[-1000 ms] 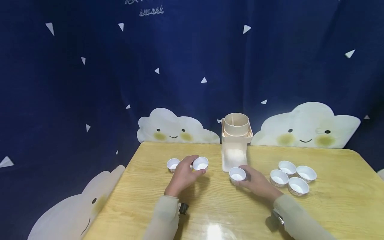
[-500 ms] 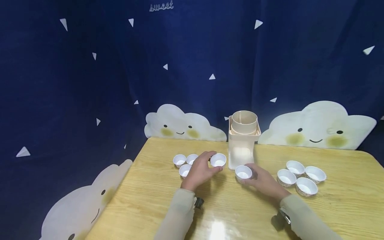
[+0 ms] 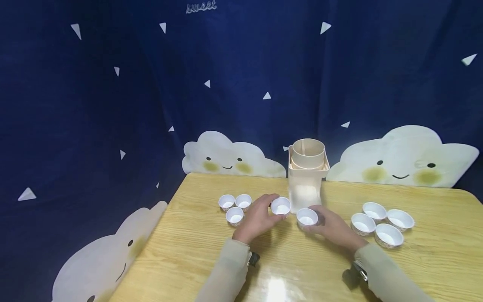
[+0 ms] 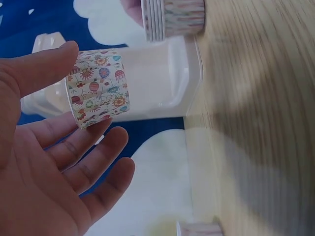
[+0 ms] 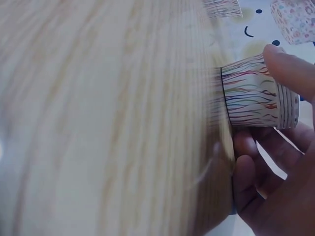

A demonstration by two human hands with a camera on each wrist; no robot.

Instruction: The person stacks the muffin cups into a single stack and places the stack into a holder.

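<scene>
A navy curtain (image 3: 226,63) backs the wooden table (image 3: 181,256); the left hand (image 3: 258,219) pinches a cup (image 4: 98,88), the right hand (image 3: 333,227) grips stacked cups (image 5: 252,96).

A navy curtain (image 3: 234,54), printed with white triangles (image 3: 325,27), smiling clouds (image 3: 403,155) and the word "sweet" (image 3: 201,6), hangs behind the wood-grain table (image 3: 181,251).

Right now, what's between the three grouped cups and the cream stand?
In the head view, the left hand, holding a patterned paper cup, is between them.
</scene>
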